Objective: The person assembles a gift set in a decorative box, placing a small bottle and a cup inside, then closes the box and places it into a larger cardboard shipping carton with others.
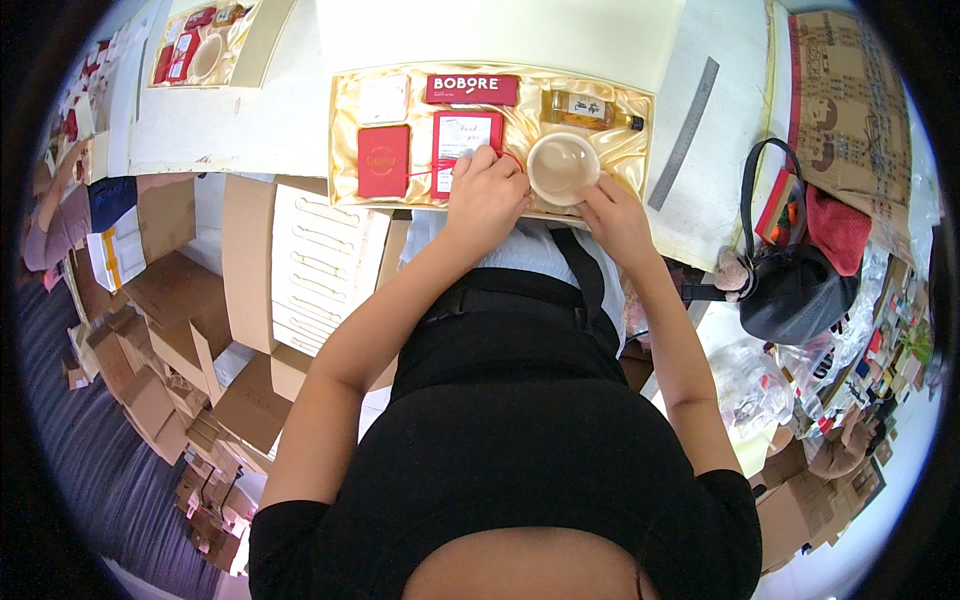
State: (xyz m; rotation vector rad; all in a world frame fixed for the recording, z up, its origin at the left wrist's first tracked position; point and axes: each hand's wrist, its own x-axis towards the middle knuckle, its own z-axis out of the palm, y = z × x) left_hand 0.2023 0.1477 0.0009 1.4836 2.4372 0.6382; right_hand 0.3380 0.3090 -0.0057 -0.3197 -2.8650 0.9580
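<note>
An open gift box (648,161) lined with cream satin lies before me. My left hand (489,184) rests over the lower right of a red packet with a white card (463,131); its fingers are bent by a red cord (420,173), and whether they grip it I cannot tell. With fingertips and thumb, my right hand (613,206) holds the lower right rim of a cream cup (562,169) standing in the satin. Above the cup lies a small glass bottle (581,111) with a black cap. A red Bobore box (472,89), a white packet (383,99) and a dark red box (383,160) fill other places.
A metal ruler (684,135) lies on the white table right of the box. A similar filled gift box (202,45) is at the upper left. Beyond the ruler are a black bag (795,292) and a large carton (847,105). Cartons stand at lower left; a co-worker's arm shows far left.
</note>
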